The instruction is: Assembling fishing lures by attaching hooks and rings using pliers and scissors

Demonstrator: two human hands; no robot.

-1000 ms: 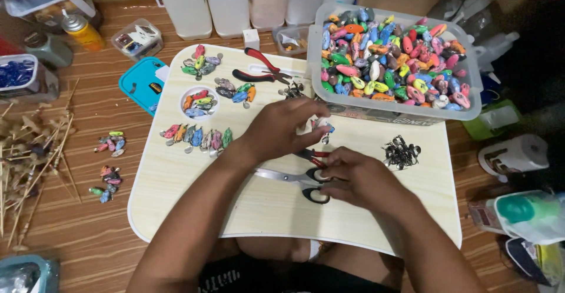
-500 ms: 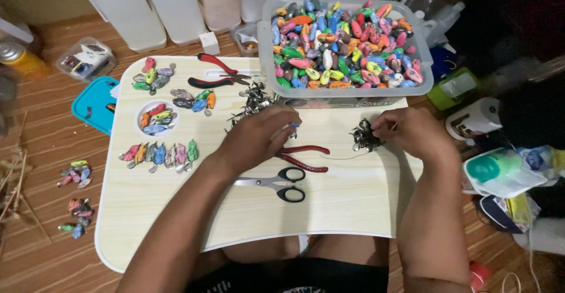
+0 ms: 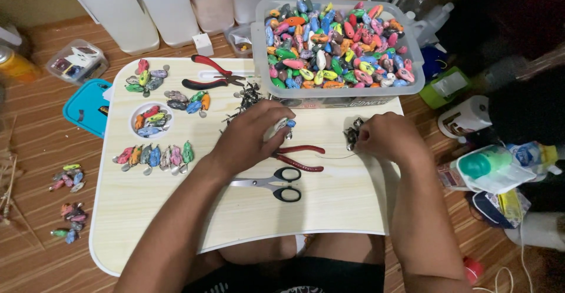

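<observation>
Left hand (image 3: 250, 134): you are pinching a small painted lure body (image 3: 281, 126) above the red-handled pliers (image 3: 300, 157) | Right hand (image 3: 385, 137): you are picking at the dark hook pile (image 3: 353, 133), fingers closed on it | Tip: be lifting one hook clear, keeping the lure steady over the lap desk (image 3: 329, 205).

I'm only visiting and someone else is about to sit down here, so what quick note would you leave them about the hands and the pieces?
Left hand holds a small painted lure over the lap table.
Right hand picks at the dark pile of hooks.
Red pliers and scissors lie between the hands.
Done: a row of lures on the left.
Left: the full clear bin of lures.
</observation>
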